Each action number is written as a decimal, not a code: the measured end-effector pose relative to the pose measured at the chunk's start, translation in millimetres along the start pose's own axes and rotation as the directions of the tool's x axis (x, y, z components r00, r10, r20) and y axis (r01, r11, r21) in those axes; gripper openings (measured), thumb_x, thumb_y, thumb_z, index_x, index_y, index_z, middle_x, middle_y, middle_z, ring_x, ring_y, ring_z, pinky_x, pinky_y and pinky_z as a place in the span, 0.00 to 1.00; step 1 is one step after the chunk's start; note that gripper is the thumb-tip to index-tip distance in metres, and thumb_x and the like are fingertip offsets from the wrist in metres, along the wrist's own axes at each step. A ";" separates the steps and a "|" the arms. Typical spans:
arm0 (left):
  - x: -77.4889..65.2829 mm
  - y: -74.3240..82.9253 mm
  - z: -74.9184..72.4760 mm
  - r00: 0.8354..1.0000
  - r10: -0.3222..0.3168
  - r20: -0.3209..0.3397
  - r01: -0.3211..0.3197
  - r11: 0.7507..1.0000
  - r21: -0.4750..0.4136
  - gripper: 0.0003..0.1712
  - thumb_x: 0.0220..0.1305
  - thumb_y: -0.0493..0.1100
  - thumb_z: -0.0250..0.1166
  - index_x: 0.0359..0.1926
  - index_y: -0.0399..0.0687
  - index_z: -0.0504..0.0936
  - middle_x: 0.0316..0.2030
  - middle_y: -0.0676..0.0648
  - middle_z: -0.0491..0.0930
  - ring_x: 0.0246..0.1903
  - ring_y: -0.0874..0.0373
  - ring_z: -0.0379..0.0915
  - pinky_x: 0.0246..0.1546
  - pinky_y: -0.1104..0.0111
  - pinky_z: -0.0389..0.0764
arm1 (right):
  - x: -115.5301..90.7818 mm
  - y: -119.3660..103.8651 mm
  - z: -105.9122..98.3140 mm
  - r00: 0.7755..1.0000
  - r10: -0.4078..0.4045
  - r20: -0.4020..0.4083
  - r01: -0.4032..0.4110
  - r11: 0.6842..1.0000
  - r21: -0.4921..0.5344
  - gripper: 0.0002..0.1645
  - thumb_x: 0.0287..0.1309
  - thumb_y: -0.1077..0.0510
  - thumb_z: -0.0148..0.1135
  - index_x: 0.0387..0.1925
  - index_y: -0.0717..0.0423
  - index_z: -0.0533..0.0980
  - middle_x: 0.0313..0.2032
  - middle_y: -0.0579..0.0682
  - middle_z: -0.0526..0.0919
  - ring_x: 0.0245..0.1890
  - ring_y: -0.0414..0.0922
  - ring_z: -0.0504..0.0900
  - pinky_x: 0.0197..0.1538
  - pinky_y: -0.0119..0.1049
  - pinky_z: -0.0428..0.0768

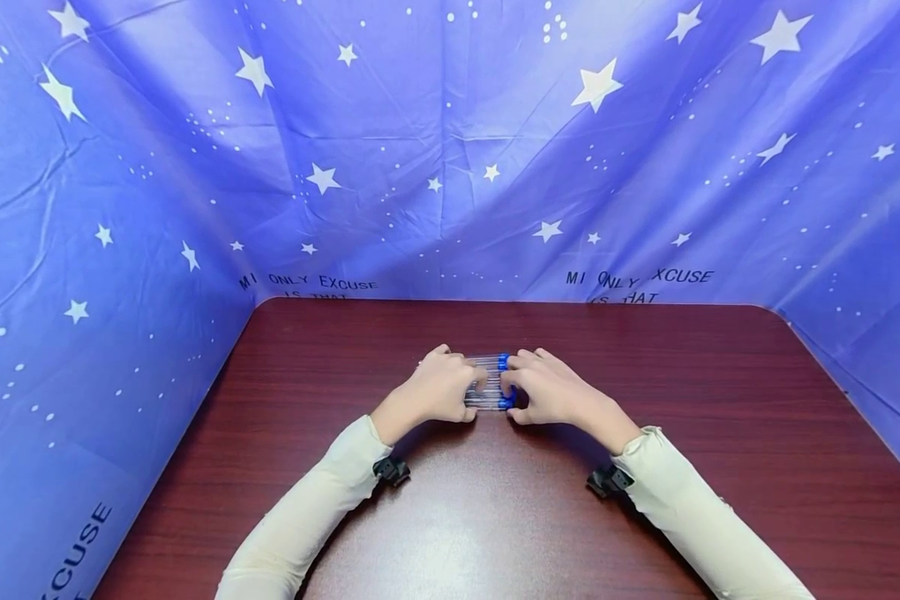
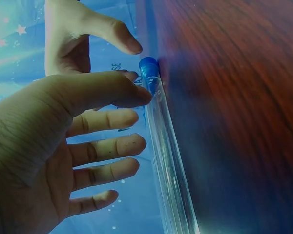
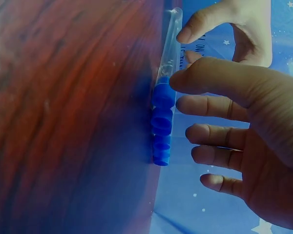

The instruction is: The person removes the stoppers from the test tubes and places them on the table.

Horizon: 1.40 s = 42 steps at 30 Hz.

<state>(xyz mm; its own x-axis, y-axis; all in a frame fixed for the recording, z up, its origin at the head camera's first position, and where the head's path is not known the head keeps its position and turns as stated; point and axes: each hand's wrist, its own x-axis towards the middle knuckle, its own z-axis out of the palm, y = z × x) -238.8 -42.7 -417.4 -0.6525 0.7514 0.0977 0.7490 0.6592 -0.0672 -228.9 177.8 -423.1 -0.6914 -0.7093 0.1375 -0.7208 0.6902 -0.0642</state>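
Note:
Several clear test tubes (image 1: 487,406) with blue caps (image 1: 503,362) lie side by side in a flat row on the table, caps toward the right. My left hand (image 1: 438,392) is over their left part, its thumb tip at the near tube (image 2: 168,156) and the other fingers loosely extended. Over the capped end is my right hand (image 1: 551,392), thumb beside the blue caps (image 3: 162,122), fingers spread and relaxed. Neither hand is seen curled round a tube. The left hand hides the tubes' left ends.
The dark red wooden table (image 1: 450,500) has rounded far corners. A blue star-printed cloth (image 1: 450,167) hangs behind it and along both sides. Each wrist wears a small black camera, on the left (image 1: 392,471) and on the right (image 1: 610,481).

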 end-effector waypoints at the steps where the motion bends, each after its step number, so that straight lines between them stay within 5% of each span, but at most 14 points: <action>1: 0.0 0.2 -0.4 1.000 -0.001 0.005 0.001 1.000 -0.003 0.14 0.48 0.56 0.76 0.35 0.59 0.84 0.31 0.58 0.86 0.36 0.60 0.83 0.46 0.60 0.75 | 0.0 -0.1 0.9 1.000 -0.001 0.001 0.001 1.000 -0.004 0.15 0.41 0.49 0.79 0.26 0.45 0.78 0.29 0.41 0.72 0.33 0.42 0.67 0.39 0.38 0.65; 10: 0.4 1.7 0.0 1.000 0.005 0.018 -0.004 1.000 -0.020 0.11 0.48 0.54 0.75 0.30 0.59 0.84 0.27 0.59 0.86 0.33 0.61 0.83 0.43 0.61 0.74 | 0.7 -1.7 5.9 0.999 -0.026 -0.021 0.026 0.999 -0.046 0.15 0.38 0.51 0.78 0.22 0.45 0.76 0.27 0.40 0.72 0.33 0.43 0.71 0.38 0.38 0.65; 17: 0.1 3.7 1.3 0.999 0.003 0.051 -0.001 0.999 -0.034 0.09 0.49 0.53 0.75 0.28 0.59 0.84 0.26 0.59 0.85 0.34 0.61 0.84 0.53 0.54 0.78 | 0.5 -6.3 5.1 1.000 -0.021 -0.008 0.021 0.998 -0.055 0.14 0.37 0.51 0.78 0.22 0.46 0.77 0.26 0.40 0.73 0.33 0.44 0.72 0.38 0.39 0.66; 29: 1.1 6.4 8.2 0.999 0.018 0.040 -0.017 1.000 -0.024 0.10 0.47 0.53 0.75 0.25 0.59 0.82 0.23 0.61 0.81 0.31 0.62 0.81 0.55 0.52 0.77 | 0.1 -8.6 9.3 0.999 -0.030 -0.014 0.029 0.997 -0.072 0.16 0.35 0.52 0.76 0.21 0.47 0.73 0.24 0.41 0.73 0.33 0.44 0.73 0.37 0.39 0.65; 42: 0.6 8.5 6.3 1.000 0.012 0.009 -0.013 1.000 0.015 0.12 0.44 0.51 0.73 0.25 0.58 0.77 0.22 0.61 0.79 0.27 0.63 0.77 0.40 0.63 0.70 | 0.9 -5.2 8.2 0.996 -0.065 -0.059 0.064 0.998 -0.029 0.14 0.39 0.54 0.71 0.21 0.47 0.70 0.23 0.37 0.70 0.29 0.39 0.67 0.38 0.35 0.61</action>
<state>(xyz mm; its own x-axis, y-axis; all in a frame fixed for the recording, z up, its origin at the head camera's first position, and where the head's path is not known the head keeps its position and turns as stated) -233.5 -36.5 -424.1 -0.6442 0.7598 0.0880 0.7553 0.6500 -0.0837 -226.2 172.3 -430.8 -0.6388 -0.7431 0.1992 -0.7616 0.6475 -0.0270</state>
